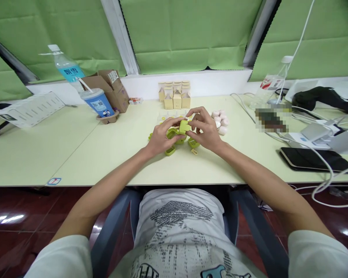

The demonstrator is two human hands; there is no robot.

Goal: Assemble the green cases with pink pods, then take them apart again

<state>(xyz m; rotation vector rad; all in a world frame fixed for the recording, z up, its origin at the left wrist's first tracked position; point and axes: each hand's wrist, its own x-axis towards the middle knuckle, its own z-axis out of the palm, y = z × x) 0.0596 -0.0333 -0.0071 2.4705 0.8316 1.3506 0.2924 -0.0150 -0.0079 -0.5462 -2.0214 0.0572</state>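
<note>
A small yellow-green case (pixel 185 127) is held up between both hands, a little above the table. My left hand (pixel 162 136) grips it from the left with thumb and fingers. From the right, the fingertips of my right hand (pixel 205 129) pinch its edge. Below and around the hands lie several more yellow-green case pieces, among them an open shell (pixel 170 150) and another piece (pixel 193 143) with a small loop (pixel 194 151) in front of it. Behind the hands sits a clear tray (pixel 164 116) with yellow spots, partly hidden. A pile of pale pink-white rounded pieces (pixel 222 122) lies right of my right hand.
Small cream boxes (pixel 176 96) stand at the back. To the left are a blue cup (pixel 99 103), a cardboard box (pixel 111 90) and a bottle (pixel 69 71). White cables, a black phone (pixel 316 159) and another bottle (pixel 271 85) occupy the right. The table's front edge runs before me.
</note>
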